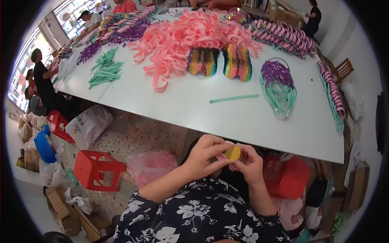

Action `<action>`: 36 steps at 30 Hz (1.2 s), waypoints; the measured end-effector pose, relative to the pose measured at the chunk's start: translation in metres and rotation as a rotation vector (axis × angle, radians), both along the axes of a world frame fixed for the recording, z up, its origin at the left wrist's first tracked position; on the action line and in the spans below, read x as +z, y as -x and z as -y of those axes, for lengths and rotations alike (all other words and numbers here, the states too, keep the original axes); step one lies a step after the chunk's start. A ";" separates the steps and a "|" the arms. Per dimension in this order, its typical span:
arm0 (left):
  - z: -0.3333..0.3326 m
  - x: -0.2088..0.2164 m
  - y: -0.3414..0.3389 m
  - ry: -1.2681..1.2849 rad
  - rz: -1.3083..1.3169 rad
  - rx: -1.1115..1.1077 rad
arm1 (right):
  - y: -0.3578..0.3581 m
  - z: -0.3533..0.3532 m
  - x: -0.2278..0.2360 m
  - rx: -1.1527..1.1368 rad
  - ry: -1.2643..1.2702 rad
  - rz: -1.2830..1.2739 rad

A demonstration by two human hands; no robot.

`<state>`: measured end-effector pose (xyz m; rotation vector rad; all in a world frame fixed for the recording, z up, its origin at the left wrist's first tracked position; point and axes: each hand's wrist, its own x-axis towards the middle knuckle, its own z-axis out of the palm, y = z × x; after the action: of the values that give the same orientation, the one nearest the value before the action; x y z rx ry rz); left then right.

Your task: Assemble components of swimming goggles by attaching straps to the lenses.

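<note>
In front of my chest, just off the near edge of the table, both hands hold a small yellow, shiny, lens-like piece point(232, 154) with a pinkish rim. My left hand point(207, 154) pinches its left side between thumb and fingers. On the other side, my right hand point(248, 160) grips it with thumb and bent fingers. The fingers cover part of its edge. Beyond the hands, a single flat teal strip point(234, 98) lies on the white table point(162, 103). Farther back are two stacks of rainbow mirrored lenses point(238, 62), point(202, 61).
A heap of pink straps point(190, 34) covers the table's far middle. Teal strips point(106, 69) lie left; a purple-and-teal cord bundle point(278, 87) lies right. Red stools point(97, 170), point(285, 176) and a pink-filled plastic bag point(152, 166) stand below. Several people sit or stand around.
</note>
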<state>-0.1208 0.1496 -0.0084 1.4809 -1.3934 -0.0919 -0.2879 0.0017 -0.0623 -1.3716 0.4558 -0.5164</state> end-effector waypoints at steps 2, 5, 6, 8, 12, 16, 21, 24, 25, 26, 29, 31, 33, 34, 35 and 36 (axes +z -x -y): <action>-0.007 0.004 0.005 -0.081 -0.126 0.073 | -0.001 -0.004 0.002 -0.002 -0.031 -0.014; -0.017 0.000 0.001 -0.054 -0.175 0.088 | -0.003 -0.012 0.010 0.031 -0.056 0.058; -0.016 -0.001 -0.002 -0.067 -0.250 0.074 | -0.006 -0.012 0.014 0.068 -0.182 0.103; -0.019 -0.006 -0.003 -0.168 -0.245 0.029 | -0.001 -0.012 0.001 0.027 0.120 0.103; -0.012 -0.001 -0.009 -0.276 -0.185 -0.034 | 0.005 -0.011 0.005 0.041 0.185 0.040; -0.002 0.007 -0.013 -0.346 -0.015 -0.116 | 0.011 -0.011 0.006 0.044 0.118 0.034; 0.006 0.022 -0.007 -0.395 0.257 -0.192 | 0.013 -0.014 0.006 0.072 0.144 -0.046; 0.008 0.018 -0.002 -0.401 0.322 -0.192 | 0.011 -0.013 0.000 0.093 0.251 -0.045; 0.008 0.012 -0.002 -0.376 0.339 -0.192 | 0.012 -0.012 -0.004 0.111 0.270 -0.037; 0.008 0.007 -0.002 -0.351 0.356 -0.193 | 0.012 -0.012 -0.006 0.130 0.288 -0.027; 0.006 -0.005 -0.005 -0.315 0.241 -0.173 | 0.011 -0.013 0.002 0.106 0.237 0.112; 0.003 -0.008 -0.006 -0.343 0.202 -0.138 | 0.017 -0.009 0.006 0.108 0.263 0.102; 0.001 -0.010 -0.007 -0.355 0.188 -0.115 | 0.023 -0.006 0.011 0.097 0.405 0.050; 0.002 -0.010 -0.008 -0.352 0.193 -0.109 | 0.026 -0.006 0.013 0.084 0.536 0.004; 0.002 -0.011 -0.008 -0.350 0.198 -0.103 | 0.028 -0.006 0.014 0.072 0.666 -0.044; 0.003 -0.011 -0.007 -0.344 0.207 -0.106 | 0.028 -0.008 0.012 0.067 0.647 -0.055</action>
<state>-0.1134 0.1466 -0.0193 1.7353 -1.6860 -0.2618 -0.3163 0.0099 -0.0499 -2.0172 0.2920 -0.5994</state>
